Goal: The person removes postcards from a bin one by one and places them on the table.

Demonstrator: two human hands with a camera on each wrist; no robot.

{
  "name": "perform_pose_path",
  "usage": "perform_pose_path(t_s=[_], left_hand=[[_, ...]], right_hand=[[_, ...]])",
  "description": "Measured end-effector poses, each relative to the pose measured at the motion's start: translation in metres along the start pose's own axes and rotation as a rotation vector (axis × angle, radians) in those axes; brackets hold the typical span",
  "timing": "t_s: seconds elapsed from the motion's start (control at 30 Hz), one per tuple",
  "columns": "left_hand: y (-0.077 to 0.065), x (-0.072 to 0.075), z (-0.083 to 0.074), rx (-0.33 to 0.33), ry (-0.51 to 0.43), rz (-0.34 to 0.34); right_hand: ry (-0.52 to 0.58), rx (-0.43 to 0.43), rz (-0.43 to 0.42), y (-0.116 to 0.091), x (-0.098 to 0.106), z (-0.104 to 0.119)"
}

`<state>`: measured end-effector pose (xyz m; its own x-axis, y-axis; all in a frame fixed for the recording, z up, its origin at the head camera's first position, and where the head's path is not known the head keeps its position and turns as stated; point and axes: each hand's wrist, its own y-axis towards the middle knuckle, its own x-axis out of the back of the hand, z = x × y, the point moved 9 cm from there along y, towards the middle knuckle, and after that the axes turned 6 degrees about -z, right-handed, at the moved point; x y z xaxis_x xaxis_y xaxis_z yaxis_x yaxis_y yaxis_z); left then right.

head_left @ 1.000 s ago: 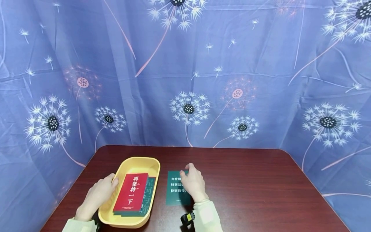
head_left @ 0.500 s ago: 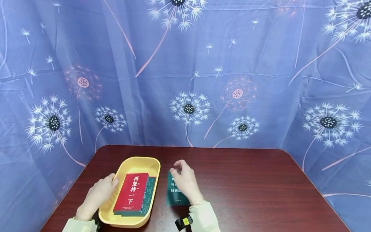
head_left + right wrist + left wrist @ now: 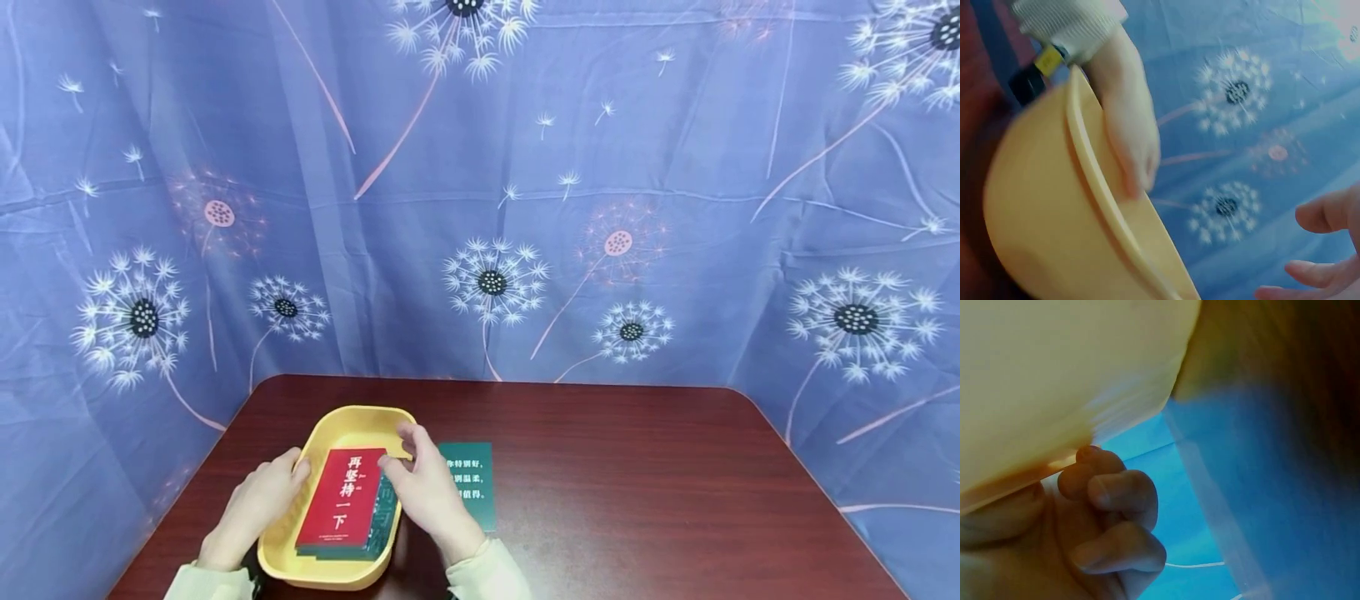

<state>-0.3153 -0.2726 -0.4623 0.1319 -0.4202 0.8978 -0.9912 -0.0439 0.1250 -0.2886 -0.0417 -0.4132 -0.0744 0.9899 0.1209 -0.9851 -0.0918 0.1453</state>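
Observation:
My left hand [image 3: 255, 504] grips the left rim of a yellow plastic tray [image 3: 358, 423]. In the left wrist view, curled fingers [image 3: 1125, 490] lie under the tray's edge [image 3: 1066, 369]. A red booklet with white Chinese characters [image 3: 341, 500] lies in the tray on top of dark green ones [image 3: 384, 518]. Above the tray's right rim hovers my right hand [image 3: 435, 496], thumb and fingers apart. The right wrist view has its fingers spread [image 3: 1325, 215] with nothing between them. Another green booklet [image 3: 477, 479] lies on the table right of the tray, partly covered by the right hand.
A dark reddish-brown wooden table [image 3: 637, 483] bears everything. Behind it and at its sides hangs a blue cloth with dandelion prints [image 3: 405, 275]. A black device with a yellow label [image 3: 1047, 62] sits at the left wrist.
My right hand has moved left from over the green booklet on the table to the tray's right rim. That booklet stays in place. The left hand keeps its grip on the tray.

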Motion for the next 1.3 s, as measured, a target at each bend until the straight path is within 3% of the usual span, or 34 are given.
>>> perform_pose_path(t_s=[0.27, 0.53, 0.7, 0.97, 1.3], left_hand=[[0.0, -0.003, -0.006, -0.002, -0.016, 0.003], [0.0, 0.001, -0.005, -0.012, 0.0, -0.003], [0.0, 0.0, -0.003, -0.01, 0.006, -0.002], [0.0, 0.002, -0.003, -0.014, 0.013, -0.009], [0.001, 0.001, 0.0, -0.006, 0.012, -0.004]], right_hand=[[0.284, -0.256, -0.037, 0.0, -0.035, -0.015], [0.305, -0.39, -0.083, 0.006, -0.053, -0.028], [0.417, -0.481, -0.086, 0.008, -0.06, -0.04], [0.45, -0.534, -0.096, 0.012, -0.069, -0.056], [0.338, -0.505, -0.149, 0.013, -0.068, -0.058]])
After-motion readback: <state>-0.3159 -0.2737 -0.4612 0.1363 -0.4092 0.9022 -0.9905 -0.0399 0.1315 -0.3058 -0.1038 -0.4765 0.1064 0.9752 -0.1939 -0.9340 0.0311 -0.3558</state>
